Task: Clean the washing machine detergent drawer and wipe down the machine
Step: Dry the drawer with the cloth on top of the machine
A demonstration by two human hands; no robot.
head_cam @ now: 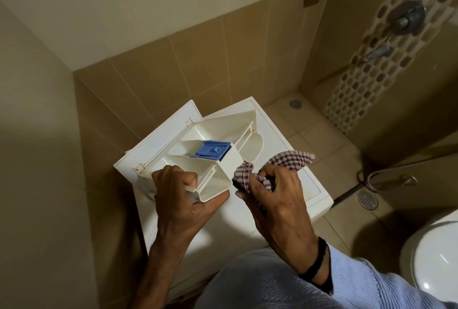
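left hand point(181, 194) grips drawer point(218, 132) near corner | right hand point(270, 192) clutches cloth point(295, 159), seemingly touching drawer side

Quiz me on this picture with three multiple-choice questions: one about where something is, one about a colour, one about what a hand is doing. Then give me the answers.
1. Where is the detergent drawer?
A. Pushed into its slot
B. Held above the washing machine
C. Lying on the floor

2. What colour is the insert in the drawer's middle compartment?
A. Blue
B. Red
C. Green

3. What is the right hand doing?
A. Hanging idle
B. Gripping a checked cloth
C. Turning a tap

Answers:
1. B: the left hand grips the drawer's near end, out of the machine and above its top.
2. A: the one coloured piece in the white drawer is blue.
3. B: its fingers curl round the cloth at the drawer's side.
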